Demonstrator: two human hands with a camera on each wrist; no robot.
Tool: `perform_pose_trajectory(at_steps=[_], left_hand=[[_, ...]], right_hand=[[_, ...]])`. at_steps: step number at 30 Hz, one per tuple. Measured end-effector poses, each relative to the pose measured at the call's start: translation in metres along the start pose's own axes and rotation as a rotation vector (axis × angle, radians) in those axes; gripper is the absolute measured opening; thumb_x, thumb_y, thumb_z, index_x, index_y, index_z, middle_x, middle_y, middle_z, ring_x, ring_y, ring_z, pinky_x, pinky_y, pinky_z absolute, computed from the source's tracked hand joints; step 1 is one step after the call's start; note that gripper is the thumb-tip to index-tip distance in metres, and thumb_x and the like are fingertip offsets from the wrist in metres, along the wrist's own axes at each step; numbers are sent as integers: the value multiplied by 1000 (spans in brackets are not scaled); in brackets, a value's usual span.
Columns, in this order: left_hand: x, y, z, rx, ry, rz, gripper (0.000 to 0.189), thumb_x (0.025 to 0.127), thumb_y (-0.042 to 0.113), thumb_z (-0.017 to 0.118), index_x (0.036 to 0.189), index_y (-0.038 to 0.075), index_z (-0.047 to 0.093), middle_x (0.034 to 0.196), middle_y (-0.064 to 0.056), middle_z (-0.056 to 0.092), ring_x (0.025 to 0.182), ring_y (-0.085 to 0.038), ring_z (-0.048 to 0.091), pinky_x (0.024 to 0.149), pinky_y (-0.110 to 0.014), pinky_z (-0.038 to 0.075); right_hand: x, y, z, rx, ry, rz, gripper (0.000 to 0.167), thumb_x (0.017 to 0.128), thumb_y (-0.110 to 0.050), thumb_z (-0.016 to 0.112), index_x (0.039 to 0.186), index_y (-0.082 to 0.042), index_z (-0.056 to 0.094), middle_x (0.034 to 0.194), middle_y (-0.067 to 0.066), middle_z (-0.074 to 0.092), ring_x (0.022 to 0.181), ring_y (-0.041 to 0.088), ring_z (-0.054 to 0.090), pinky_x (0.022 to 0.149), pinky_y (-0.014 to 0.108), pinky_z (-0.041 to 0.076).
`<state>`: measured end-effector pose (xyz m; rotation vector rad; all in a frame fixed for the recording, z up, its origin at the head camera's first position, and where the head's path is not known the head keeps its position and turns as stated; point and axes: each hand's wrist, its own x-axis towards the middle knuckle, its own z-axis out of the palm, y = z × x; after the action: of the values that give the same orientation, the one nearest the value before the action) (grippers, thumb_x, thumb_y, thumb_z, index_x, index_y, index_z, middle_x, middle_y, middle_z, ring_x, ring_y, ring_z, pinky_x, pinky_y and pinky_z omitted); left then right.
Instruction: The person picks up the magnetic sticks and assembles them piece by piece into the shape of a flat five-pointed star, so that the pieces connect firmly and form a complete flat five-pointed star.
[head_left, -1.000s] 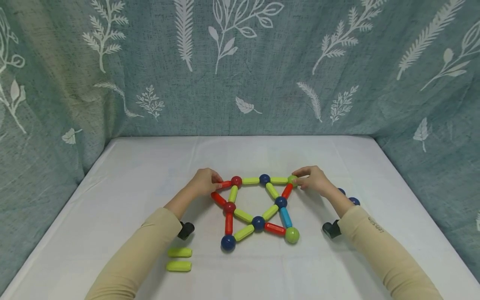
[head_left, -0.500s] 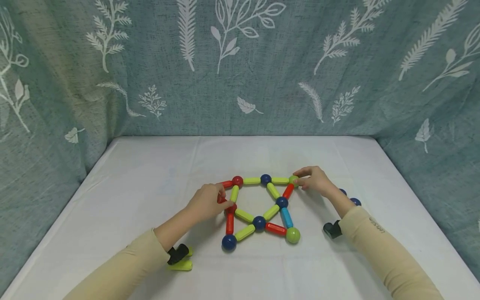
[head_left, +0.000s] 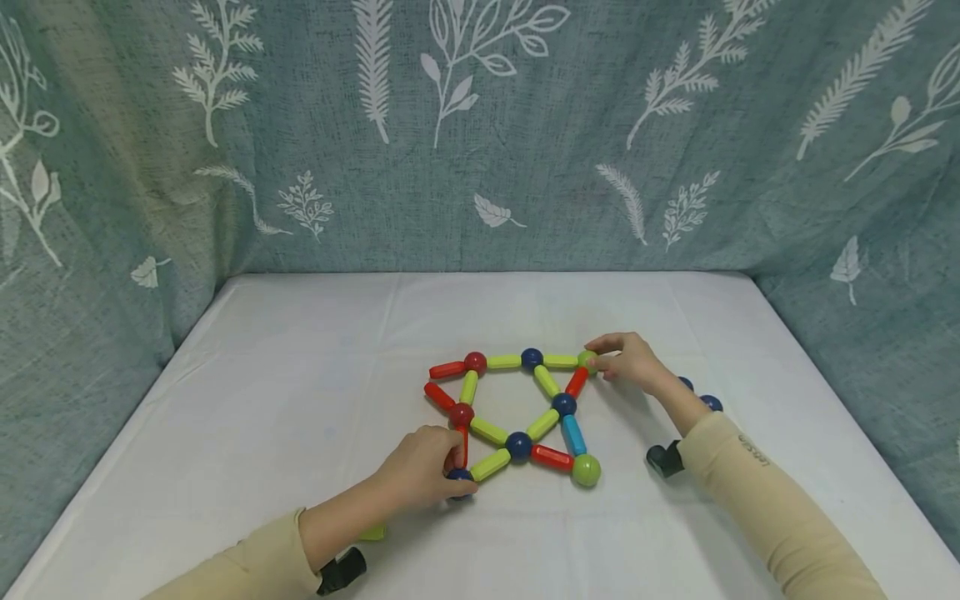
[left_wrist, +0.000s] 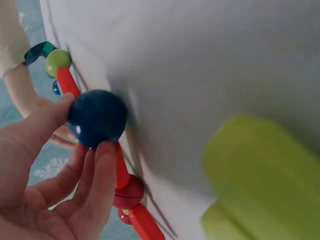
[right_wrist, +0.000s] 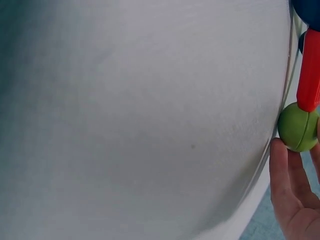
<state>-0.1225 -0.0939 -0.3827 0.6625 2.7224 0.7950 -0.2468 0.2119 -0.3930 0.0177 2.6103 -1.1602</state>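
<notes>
A flat frame of magnetic rods and balls lies on the white table, with a ring of lime rods (head_left: 489, 432) and triangles at its sides. At its near left corner my left hand (head_left: 420, 467) pinches a navy ball (left_wrist: 97, 118) between thumb and fingers. A red rod (left_wrist: 121, 167) runs from that ball to a red ball (head_left: 461, 414). My right hand (head_left: 628, 361) holds the green ball (right_wrist: 297, 127) at the far right corner, fingertips against its side. Two red rods (head_left: 447, 370) on the left have their outer ends close together, without a ball there.
Loose lime rods (left_wrist: 265, 170) lie by my left wrist, mostly hidden by the arm in the head view. Navy balls (head_left: 710, 403) sit beyond my right forearm. A patterned blue-green curtain (head_left: 480, 167) hangs behind the table (head_left: 315, 333).
My left hand has left the far-left red rod, passed over the red ball and come nearer to the navy ball at the corner. My right hand has stayed on the green ball.
</notes>
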Motion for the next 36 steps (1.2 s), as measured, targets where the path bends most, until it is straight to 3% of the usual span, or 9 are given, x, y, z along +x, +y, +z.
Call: perform_pose_trajectory(at_steps=[5, 9, 14, 18, 26, 36], left_hand=[[-4, 0, 2, 0, 54, 9, 30, 67, 24, 82, 68, 11, 55, 60, 3, 47, 55, -9, 41, 47, -20, 33], [-5, -1, 1, 0, 71, -4, 28, 67, 22, 82, 68, 10, 57, 61, 4, 48, 55, -9, 41, 47, -19, 34], [-2, -8, -7, 0, 85, -62, 23, 67, 17, 81, 73, 8, 61, 66, 4, 54, 60, -10, 46, 51, -20, 40], [4, -20, -14, -14, 126, -127, 20, 69, 11, 80, 81, 5, 66, 73, 1, 61, 64, -10, 53, 54, -21, 45], [31, -44, -32, 6, 197, -159, 21, 71, 4, 77, 90, 1, 70, 88, -8, 68, 76, -17, 62, 63, -29, 51], [71, -54, -50, -44, 138, -226, 24, 76, 3, 72, 99, 0, 69, 103, -14, 65, 94, -25, 60, 79, -35, 50]], right_hand=[[0, -1, -1, -7, -53, -38, 34, 89, -9, 58, 122, -2, 57, 125, 22, 50, 86, 24, 58, 71, 29, 51], [0, -2, -3, -35, -78, -48, 32, 90, -9, 56, 120, -1, 58, 125, 22, 49, 82, 22, 57, 72, 30, 50], [-7, 1, -5, -82, -69, -57, 31, 87, -12, 59, 117, -1, 60, 117, 21, 54, 79, 21, 58, 71, 31, 49], [-20, 9, -7, -53, -68, -67, 30, 83, -13, 63, 110, 0, 63, 108, 17, 58, 78, 19, 58, 70, 30, 50], [-55, 23, 0, -18, -97, -114, 22, 79, -14, 68, 95, 0, 63, 98, 12, 60, 77, 17, 60, 65, 28, 52], [-92, 21, 14, -7, -133, -171, 18, 78, -12, 71, 88, -2, 58, 90, 7, 59, 70, 16, 60, 58, 30, 52]])
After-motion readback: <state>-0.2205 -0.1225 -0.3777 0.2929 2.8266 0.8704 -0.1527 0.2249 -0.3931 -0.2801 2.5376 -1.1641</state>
